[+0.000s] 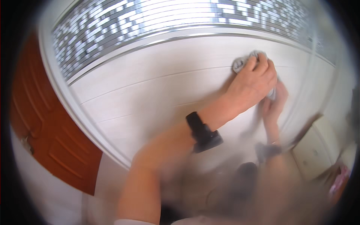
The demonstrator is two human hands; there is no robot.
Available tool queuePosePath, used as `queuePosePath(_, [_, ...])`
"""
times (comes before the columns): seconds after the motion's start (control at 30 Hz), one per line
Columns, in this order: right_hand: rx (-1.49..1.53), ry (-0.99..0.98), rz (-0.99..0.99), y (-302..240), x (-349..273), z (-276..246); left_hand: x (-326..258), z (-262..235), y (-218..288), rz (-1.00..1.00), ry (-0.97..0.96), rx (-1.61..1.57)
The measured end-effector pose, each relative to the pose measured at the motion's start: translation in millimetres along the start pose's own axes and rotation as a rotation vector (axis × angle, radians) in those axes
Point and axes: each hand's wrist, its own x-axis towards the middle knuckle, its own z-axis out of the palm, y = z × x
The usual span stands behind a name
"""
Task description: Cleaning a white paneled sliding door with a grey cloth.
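Note:
A bunched grey cloth [239,65] lies against a white wall panel [157,90] with thin horizontal grooves. My left hand [257,78] is closed over it, fingers curled round its top side. Just below and to the right, my right hand [278,101] is closed at the lower end of the same cloth, where a pale bit shows between the two hands. Most of the cloth is hidden under my left fingers. A black band [202,133] with a small block sits on my left wrist; another dark band [268,151] on my right wrist is blurred.
Above the panel runs a shiny strip [176,36] and a mosaic-patterned band [112,28]. A white frame [71,101] edges the panel at left, beside a brown door [56,127] with a metal handle. On the right are a cream cabinet-like box [317,148] and something pink [340,179].

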Motion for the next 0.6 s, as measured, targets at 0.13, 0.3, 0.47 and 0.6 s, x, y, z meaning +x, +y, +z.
queuePosePath(0.13, [-0.131, -0.215, 0.253, -0.1, -36.0, -42.0, 7.6, 31.5, 52.7, 0.146, -0.086, -0.096])
queuePosePath(0.3, [-0.025, -0.169, 0.158, -31.9, -56.3, -29.7, -27.2, -0.6, 30.8, 0.29, -0.24, -0.146])
queuePosePath(0.47, [0.24, -0.21, -0.06, -80.7, -30.6, 5.2, -66.4, -55.9, -26.5, 0.25, -0.418, 0.033])
queuePosePath(0.6, [0.35, -0.017, -0.043, -95.2, 4.0, 22.3, -42.7, -69.4, -63.8, 0.292, -0.363, 0.006])
